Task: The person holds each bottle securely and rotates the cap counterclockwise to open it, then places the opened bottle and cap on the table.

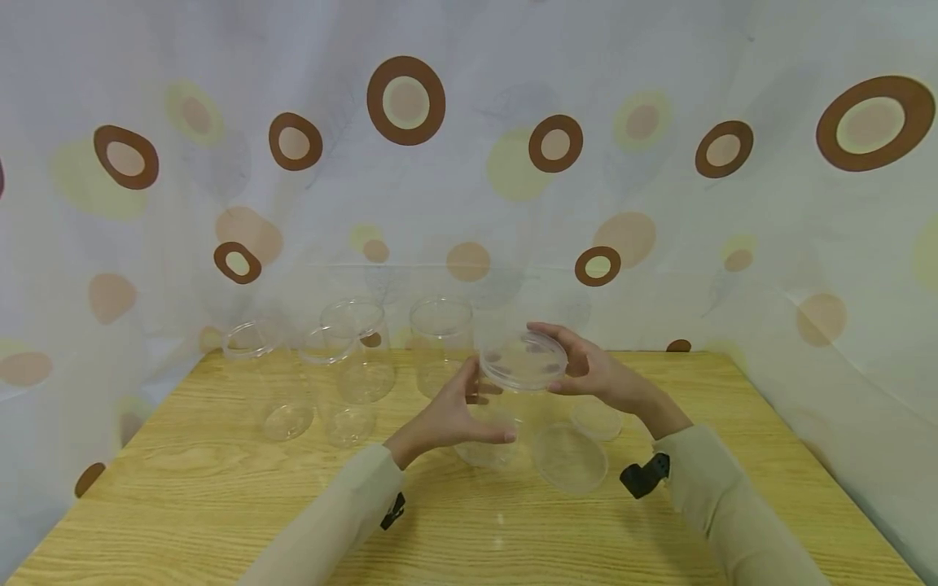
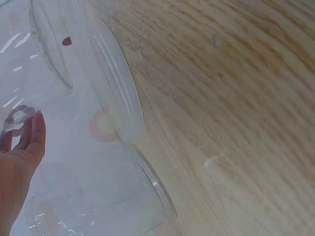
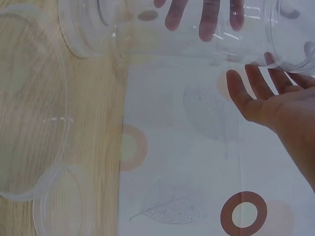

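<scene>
A clear plastic jar (image 1: pixel 522 407) stands upright near the middle of the table, and my left hand (image 1: pixel 449 419) grips its side with the fingers behind and the thumb in front. My right hand (image 1: pixel 604 376) holds a clear round lid (image 1: pixel 523 360) at the jar's top, thumb at the near edge and fingers round the far edge. In the right wrist view, left fingertips (image 3: pixel 209 19) show through the jar wall, while the right hand (image 3: pixel 290 108) reaches along the rim end. The left wrist view shows only part of a hand (image 2: pixel 22 157) at its left edge.
Two loose clear lids lie flat right of the jar, a nearer one (image 1: pixel 570 460) and a farther one (image 1: pixel 597 417). Several clear jars stand at the left and back, among them a tall jar (image 1: pixel 442 346). A patterned curtain (image 1: pixel 469 203) hangs behind the wooden table (image 1: pixel 469 529).
</scene>
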`<state>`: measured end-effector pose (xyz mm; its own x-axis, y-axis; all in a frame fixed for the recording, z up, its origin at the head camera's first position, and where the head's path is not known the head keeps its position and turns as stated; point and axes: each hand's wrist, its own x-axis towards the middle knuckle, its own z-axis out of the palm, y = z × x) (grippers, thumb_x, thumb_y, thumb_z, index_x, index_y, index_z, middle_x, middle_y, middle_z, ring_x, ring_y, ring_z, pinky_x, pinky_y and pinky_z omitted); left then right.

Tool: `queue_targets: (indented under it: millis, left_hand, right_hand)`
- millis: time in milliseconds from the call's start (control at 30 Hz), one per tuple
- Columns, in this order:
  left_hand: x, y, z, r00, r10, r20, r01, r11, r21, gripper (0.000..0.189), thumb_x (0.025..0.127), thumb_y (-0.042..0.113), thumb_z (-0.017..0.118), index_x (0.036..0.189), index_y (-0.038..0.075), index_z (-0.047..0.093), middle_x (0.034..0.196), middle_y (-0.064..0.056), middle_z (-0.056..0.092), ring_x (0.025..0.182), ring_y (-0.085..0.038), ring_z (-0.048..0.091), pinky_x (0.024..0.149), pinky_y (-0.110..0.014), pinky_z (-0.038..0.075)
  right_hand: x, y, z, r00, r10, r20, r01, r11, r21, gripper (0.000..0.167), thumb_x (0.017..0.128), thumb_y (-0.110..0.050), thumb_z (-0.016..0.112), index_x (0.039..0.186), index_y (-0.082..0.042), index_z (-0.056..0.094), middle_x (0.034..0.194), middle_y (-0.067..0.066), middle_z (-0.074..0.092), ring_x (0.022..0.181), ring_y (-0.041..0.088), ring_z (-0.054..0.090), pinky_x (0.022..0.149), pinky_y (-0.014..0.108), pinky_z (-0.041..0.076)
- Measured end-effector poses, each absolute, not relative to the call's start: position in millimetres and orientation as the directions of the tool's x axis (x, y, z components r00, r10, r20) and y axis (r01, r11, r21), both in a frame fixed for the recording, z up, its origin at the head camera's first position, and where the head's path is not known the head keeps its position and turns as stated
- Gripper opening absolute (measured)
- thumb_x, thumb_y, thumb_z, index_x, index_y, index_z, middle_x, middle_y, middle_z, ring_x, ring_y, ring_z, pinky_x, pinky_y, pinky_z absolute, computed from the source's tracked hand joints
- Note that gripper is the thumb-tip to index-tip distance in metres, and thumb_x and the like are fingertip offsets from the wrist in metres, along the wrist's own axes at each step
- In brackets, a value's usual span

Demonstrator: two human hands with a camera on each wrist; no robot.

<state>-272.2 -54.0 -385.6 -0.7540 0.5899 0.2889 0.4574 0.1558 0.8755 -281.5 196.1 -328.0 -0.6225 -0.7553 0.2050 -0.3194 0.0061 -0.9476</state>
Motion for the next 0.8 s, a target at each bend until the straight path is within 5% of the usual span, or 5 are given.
queue_targets:
  millis: [200,433,567,800]
  left_hand:
    - [-257.0,-53.7,-367.0,-0.756,0.596,0.272,0.445,0.163,0.88,0.099,0.069,0.016,0.08,0.144,0.02,0.016,0.143,-0.006,0.034,0.121,-0.028,0.047,0.1,-0.047,0.039]
    - [-253.8,-52.1,-363.3,-0.781,0.543,0.307,0.458,0.165,0.873,0.099,0.068,0.014,0.08,0.144,0.019,0.017,0.14,-0.008,0.036,0.122,-0.031,0.046,0.1,-0.05,0.038]
    - [-255.4,-50.1,-367.1,-0.798,0.501,0.337,0.475,0.177,0.862,0.095,0.068,0.014,0.081,0.141,0.019,0.021,0.139,-0.006,0.036,0.122,-0.032,0.044,0.099,-0.05,0.037]
    - [-253.7,-47.5,-367.2,-0.815,0.476,0.331,0.462,0.189,0.866,0.094,0.069,0.013,0.08,0.142,0.016,0.021,0.139,-0.005,0.036,0.122,-0.029,0.043,0.099,-0.048,0.037]
  right_hand:
    - [-282.4,200.5,-328.2,-0.61,-0.767,0.201,-0.312,0.0,-0.95,0.079,0.089,-0.008,0.057,0.147,-0.011,0.004,0.146,0.018,0.009,0.118,0.02,0.042,0.09,0.029,0.046]
    - [-274.5,197.1,-332.0,-0.732,-0.611,0.302,-0.456,0.109,-0.883,0.076,0.086,-0.012,0.062,0.146,-0.016,0.016,0.151,0.013,0.012,0.137,0.027,0.017,0.102,0.045,0.033]
    - [-268.3,188.5,-335.0,-0.802,-0.505,0.319,-0.457,0.175,-0.872,0.078,0.083,-0.012,0.067,0.144,-0.016,0.019,0.147,0.011,0.022,0.134,0.032,0.02,0.104,0.055,0.025]
    - [-260.5,172.2,-336.2,-0.881,-0.358,0.309,-0.407,0.244,-0.88,0.08,0.08,-0.015,0.071,0.143,-0.012,0.021,0.144,0.012,0.027,0.13,0.03,0.027,0.103,0.053,0.027]
